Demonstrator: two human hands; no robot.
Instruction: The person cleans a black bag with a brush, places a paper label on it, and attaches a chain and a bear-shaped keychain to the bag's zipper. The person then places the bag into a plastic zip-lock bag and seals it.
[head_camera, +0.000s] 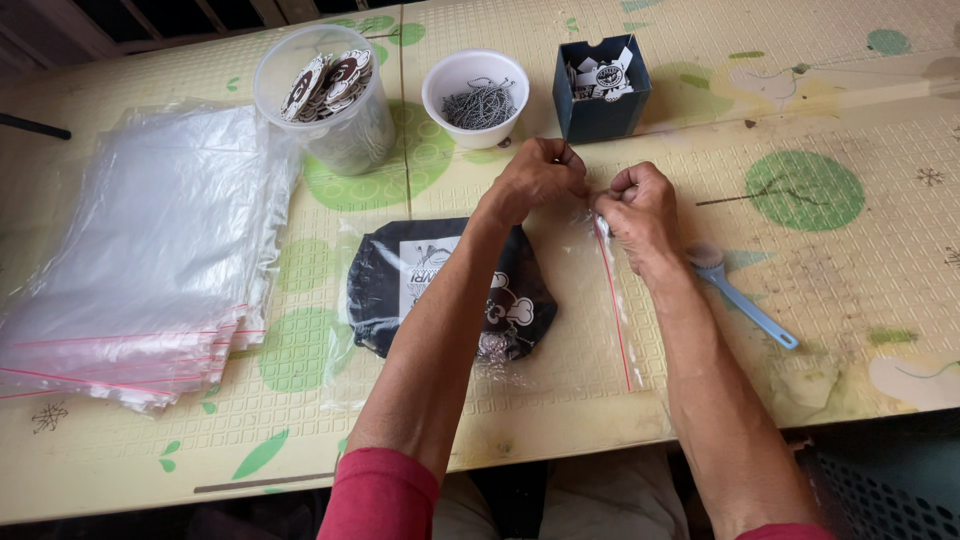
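both the left hand (535, 178) and right hand (640, 205) are pinching together at the far end of the clear bag's (560, 350) red-lined mouth (possibly gripping it), which is running lengthwise toward the person on the worktop (850, 290).

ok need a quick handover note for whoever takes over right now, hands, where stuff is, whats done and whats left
Left hand and right hand: both pinch the far end of the red seal strip on the clear bag, fingertips close together.
Things: the black printed item lies inside that bag on the table. Stack of clear bags at left. At the far edge, a tub of round tags, a white bowl of ball chains and a dark box of cards. A blue spoon-like tool lies by the right wrist.
Done: item is bagged.
Left: closing the strip appears unfinished; whether it is sealed cannot be told.
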